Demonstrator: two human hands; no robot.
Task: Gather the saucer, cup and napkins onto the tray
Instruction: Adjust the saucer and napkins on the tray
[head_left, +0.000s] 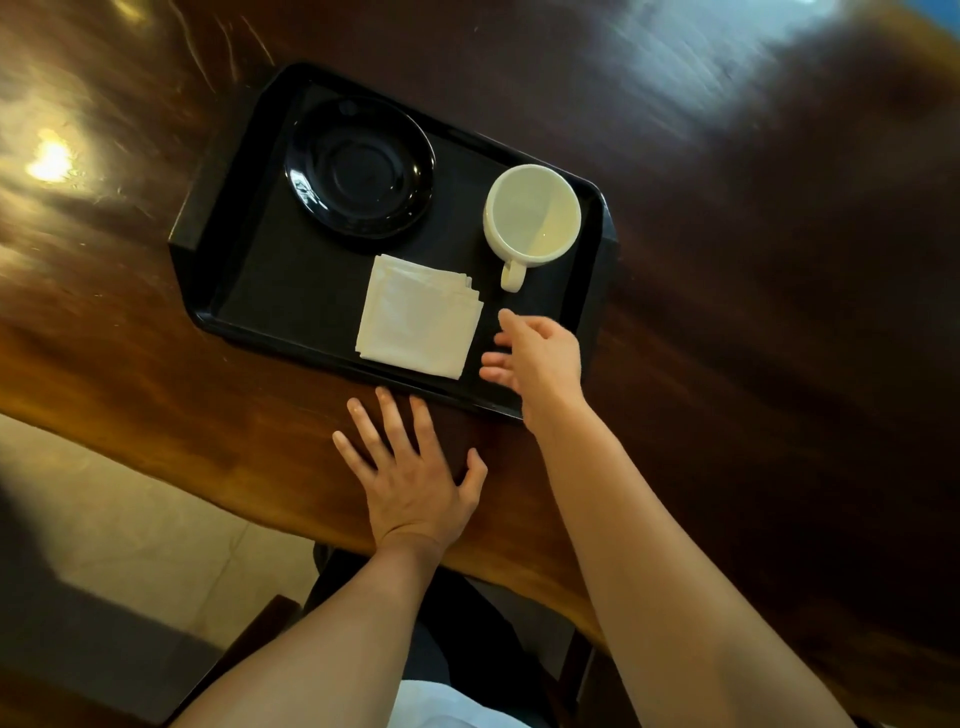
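While both hands hang empty, tray (208, 270) holds saucer (359, 167), cup (531, 215), napkins (418, 317).

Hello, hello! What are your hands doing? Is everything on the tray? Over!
Left hand flat on table, empty. Right hand open above tray, empty. Saucer, cup, napkins all on tray. Nothing in the way.

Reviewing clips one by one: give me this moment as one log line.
tray: holds saucer, cup, napkins | left hand: flat on table | right hand: open, empty, over tray
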